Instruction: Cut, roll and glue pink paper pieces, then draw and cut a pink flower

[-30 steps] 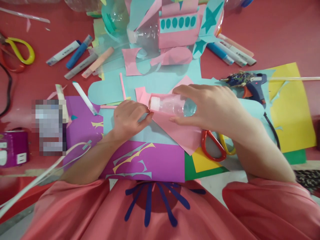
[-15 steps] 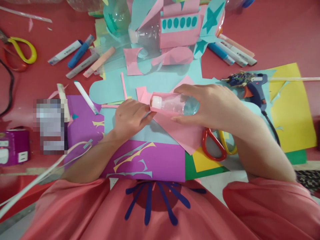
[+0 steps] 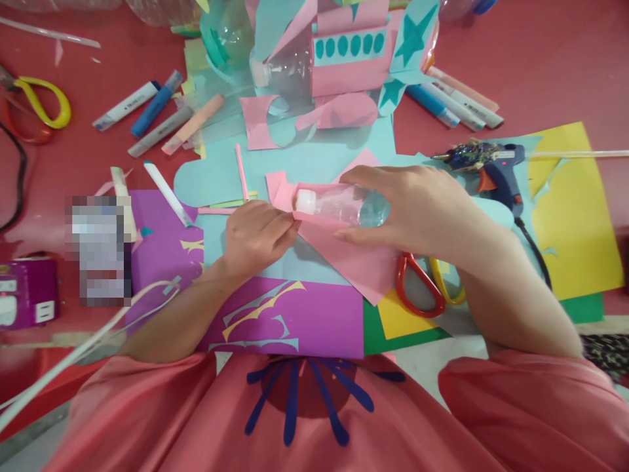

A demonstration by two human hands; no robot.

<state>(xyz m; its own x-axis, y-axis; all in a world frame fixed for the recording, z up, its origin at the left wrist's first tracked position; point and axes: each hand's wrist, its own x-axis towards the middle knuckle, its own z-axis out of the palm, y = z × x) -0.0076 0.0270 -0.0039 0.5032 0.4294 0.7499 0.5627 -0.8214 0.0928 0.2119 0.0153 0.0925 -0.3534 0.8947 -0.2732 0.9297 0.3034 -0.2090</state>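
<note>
A small clear plastic bottle (image 3: 339, 206) with a white cap lies on its side on a pink paper sheet (image 3: 363, 269), cap toward the left. My right hand (image 3: 417, 206) grips the bottle near its base, thumb on the near side and fingers on the far side. A narrow pink paper strip runs along the bottle and around its cap end. The fingers of my left hand (image 3: 263, 229) pinch this strip beside the cap. Red-and-yellow-handled scissors (image 3: 420, 288) lie below my right wrist, partly hidden.
A glue gun (image 3: 491, 167) rests at the right on yellow paper (image 3: 574, 229). Markers (image 3: 157, 101) lie on both sides. A larger bottle decorated with paper (image 3: 348, 75) stands at the back. Purple paper (image 3: 314, 308) with scraps is in front; a white cable (image 3: 98, 334) crosses the left.
The fingertips of my left hand have closed tighter on the pink strip near the cap. The bottle and my right hand stay almost where they were.
</note>
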